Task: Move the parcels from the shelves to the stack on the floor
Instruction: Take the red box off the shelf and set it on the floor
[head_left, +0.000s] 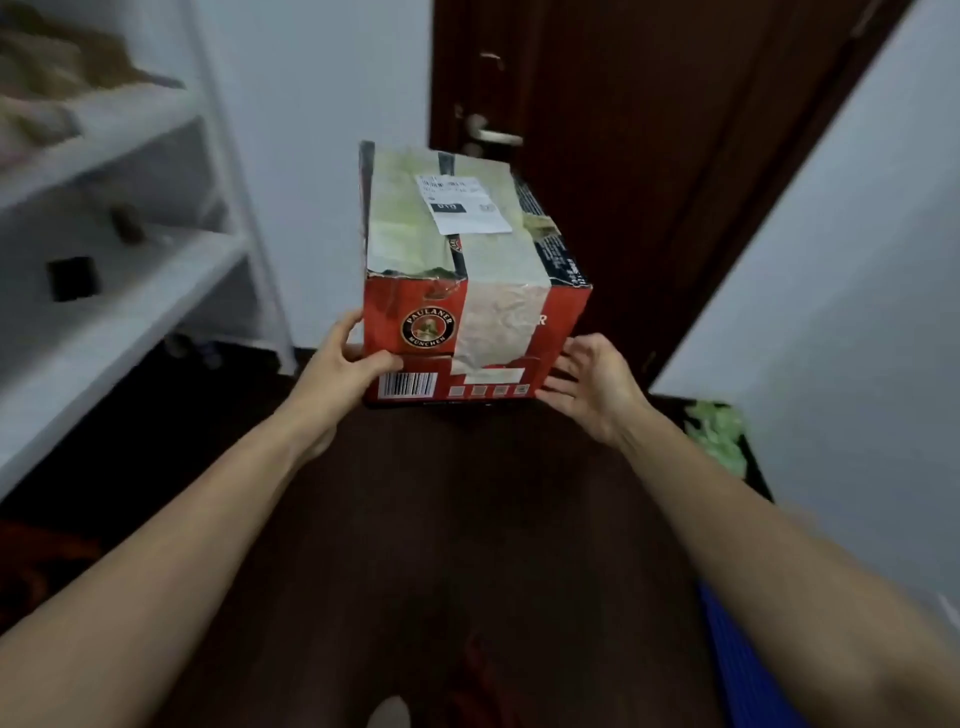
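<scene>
A red taped beer carton parcel with a white shipping label on top is in front of me, before the dark door. My left hand grips its lower left corner, thumb across the front face by the barcode. My right hand is at its lower right corner with straight fingers touching the side. Whether the parcel rests on the floor or is carried I cannot tell.
White shelves stand at the left with blurred small items on them. A dark door with a metal handle is behind the parcel. A black tray with green stuff and a blue crate lie at the right. The floor is dark wood.
</scene>
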